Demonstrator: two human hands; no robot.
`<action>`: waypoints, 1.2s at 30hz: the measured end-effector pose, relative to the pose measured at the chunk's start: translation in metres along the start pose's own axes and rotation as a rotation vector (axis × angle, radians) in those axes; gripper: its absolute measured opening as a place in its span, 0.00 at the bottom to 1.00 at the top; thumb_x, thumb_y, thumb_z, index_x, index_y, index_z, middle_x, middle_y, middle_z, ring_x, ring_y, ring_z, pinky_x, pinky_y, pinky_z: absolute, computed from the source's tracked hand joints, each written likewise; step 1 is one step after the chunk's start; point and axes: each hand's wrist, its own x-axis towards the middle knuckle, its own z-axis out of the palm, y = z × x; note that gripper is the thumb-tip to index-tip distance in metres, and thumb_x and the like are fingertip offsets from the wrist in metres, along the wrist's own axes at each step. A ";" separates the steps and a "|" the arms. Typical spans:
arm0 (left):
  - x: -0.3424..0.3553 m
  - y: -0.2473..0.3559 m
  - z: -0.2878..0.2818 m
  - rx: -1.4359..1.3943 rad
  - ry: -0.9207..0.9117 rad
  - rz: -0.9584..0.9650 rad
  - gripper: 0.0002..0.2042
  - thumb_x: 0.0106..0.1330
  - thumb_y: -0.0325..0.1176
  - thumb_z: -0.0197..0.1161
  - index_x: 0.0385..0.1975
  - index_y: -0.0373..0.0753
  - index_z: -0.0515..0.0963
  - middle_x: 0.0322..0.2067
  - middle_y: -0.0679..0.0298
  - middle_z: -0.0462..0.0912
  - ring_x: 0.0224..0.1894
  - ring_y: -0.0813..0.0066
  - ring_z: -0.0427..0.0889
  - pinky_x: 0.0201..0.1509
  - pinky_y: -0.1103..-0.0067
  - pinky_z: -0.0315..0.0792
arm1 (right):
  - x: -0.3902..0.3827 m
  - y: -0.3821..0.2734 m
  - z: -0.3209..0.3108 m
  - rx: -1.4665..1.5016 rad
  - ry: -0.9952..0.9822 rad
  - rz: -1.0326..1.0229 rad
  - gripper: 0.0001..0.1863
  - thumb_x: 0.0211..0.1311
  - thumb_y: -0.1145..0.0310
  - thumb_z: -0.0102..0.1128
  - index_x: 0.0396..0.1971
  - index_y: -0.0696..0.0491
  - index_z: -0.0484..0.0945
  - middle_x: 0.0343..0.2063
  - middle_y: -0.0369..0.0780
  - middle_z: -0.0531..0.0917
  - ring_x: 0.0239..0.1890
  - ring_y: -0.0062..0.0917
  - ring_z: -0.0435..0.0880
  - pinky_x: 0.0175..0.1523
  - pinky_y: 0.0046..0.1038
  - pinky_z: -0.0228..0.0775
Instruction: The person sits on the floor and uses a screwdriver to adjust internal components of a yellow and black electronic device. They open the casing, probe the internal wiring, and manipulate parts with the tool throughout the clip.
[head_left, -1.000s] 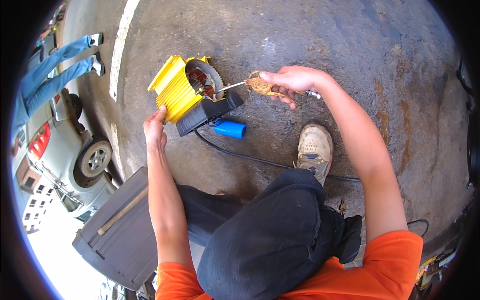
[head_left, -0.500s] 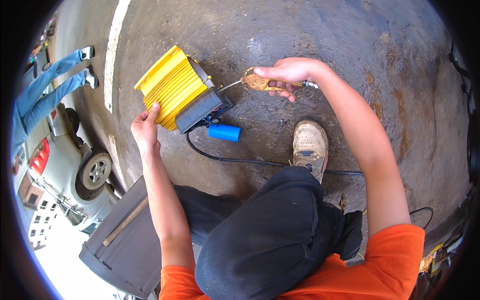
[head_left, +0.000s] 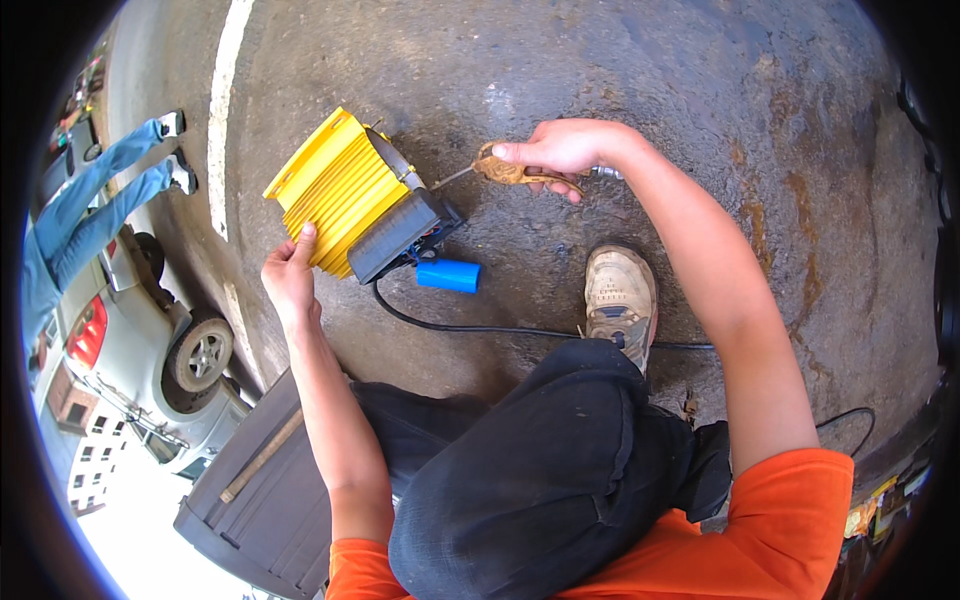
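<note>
The yellow motor [head_left: 345, 190] is placed on the ground [head_left: 560, 50], right of the painted white line [head_left: 222, 120], its long axis slanted, open end turned to the upper right. Its lower left end is pinched by the left hand [head_left: 288, 280], thumb on the ribs, other fingers partly hidden. Both arms are stretched forward. The air gun [head_left: 496, 167] is gripped by the right hand's [head_left: 558, 152] curled fingers, nozzle pointed left, motorward.

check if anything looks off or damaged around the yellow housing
Yes: the blue cylinder sits outside the black box on the yellow finned housing, with wires exposed beside it. The brown trigger tool in the right hand looks grimy, and rusty streaks mark the ground.
</note>
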 end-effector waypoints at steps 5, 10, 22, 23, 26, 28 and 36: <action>-0.001 0.000 0.002 0.000 0.010 0.014 0.15 0.63 0.38 0.74 0.31 0.29 0.82 0.28 0.63 0.84 0.29 0.82 0.76 0.38 0.84 0.70 | 0.012 -0.005 0.016 -0.107 0.010 -0.044 0.46 0.70 0.30 0.36 0.28 0.65 0.80 0.13 0.40 0.79 0.14 0.27 0.81 0.33 0.32 0.78; 0.001 -0.002 0.001 0.013 0.010 0.022 0.15 0.63 0.38 0.74 0.30 0.30 0.82 0.27 0.64 0.84 0.28 0.82 0.75 0.35 0.84 0.69 | 0.030 -0.013 0.025 -0.159 0.091 -0.045 0.44 0.73 0.33 0.35 0.23 0.64 0.79 0.13 0.41 0.79 0.15 0.29 0.82 0.33 0.33 0.78; 0.004 -0.005 0.001 0.025 0.019 0.013 0.16 0.62 0.38 0.75 0.30 0.29 0.81 0.27 0.63 0.83 0.28 0.81 0.75 0.35 0.83 0.69 | 0.059 -0.037 0.027 -0.147 0.346 -0.157 0.45 0.71 0.32 0.36 0.14 0.59 0.78 0.11 0.41 0.79 0.16 0.27 0.82 0.35 0.32 0.78; 0.004 -0.007 -0.001 0.028 0.022 0.011 0.16 0.62 0.38 0.75 0.30 0.29 0.81 0.27 0.62 0.83 0.28 0.81 0.75 0.35 0.83 0.69 | 0.057 -0.038 0.026 -0.086 0.334 -0.181 0.45 0.70 0.31 0.36 0.16 0.59 0.78 0.11 0.40 0.79 0.16 0.26 0.82 0.33 0.32 0.77; 0.004 -0.008 -0.002 0.027 0.017 0.011 0.16 0.62 0.38 0.75 0.30 0.29 0.81 0.27 0.62 0.83 0.28 0.81 0.75 0.35 0.83 0.69 | 0.047 -0.040 0.018 0.074 0.275 -0.244 0.45 0.68 0.28 0.36 0.22 0.60 0.80 0.12 0.38 0.78 0.16 0.24 0.81 0.29 0.30 0.76; 0.003 -0.006 -0.001 0.020 0.009 0.012 0.16 0.62 0.38 0.75 0.30 0.29 0.81 0.27 0.63 0.83 0.28 0.81 0.75 0.35 0.84 0.69 | 0.038 -0.040 0.014 0.149 0.204 -0.276 0.46 0.67 0.27 0.36 0.26 0.61 0.80 0.13 0.37 0.78 0.16 0.23 0.81 0.27 0.29 0.75; 0.003 -0.006 0.000 0.013 -0.002 0.009 0.15 0.63 0.37 0.74 0.30 0.30 0.82 0.27 0.63 0.84 0.28 0.82 0.75 0.35 0.84 0.68 | 0.021 -0.020 0.010 0.363 -0.010 -0.257 0.44 0.68 0.29 0.39 0.36 0.62 0.80 0.17 0.36 0.77 0.15 0.21 0.76 0.24 0.27 0.75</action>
